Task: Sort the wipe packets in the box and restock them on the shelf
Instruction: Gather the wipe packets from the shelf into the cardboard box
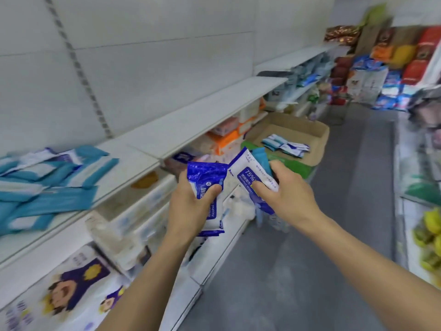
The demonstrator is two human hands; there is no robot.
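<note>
My left hand [191, 206] grips a blue-and-white alcohol wipe packet [206, 177], with more packets stacked under it. My right hand [284, 194] holds another blue-and-white "75%" wipe packet [248, 170], with a teal packet [261, 157] tucked behind it. Both hands are in front of the shelf edge, at mid-frame. A cardboard box [317, 142] stands on the floor beyond them, with several wipe packets [286, 144] inside. On the white shelf [133, 168] at the left lies a pile of teal-and-white packets [47, 182].
Lower shelves hold tissue packs [133, 218] and orange boxes [226, 139]. A green item [293, 166] lies by the box. The grey aisle floor [310, 259] runs ahead to stacked goods [381, 75] at the far end. Another shelf unit with yellow-green items [429, 237] lines the right.
</note>
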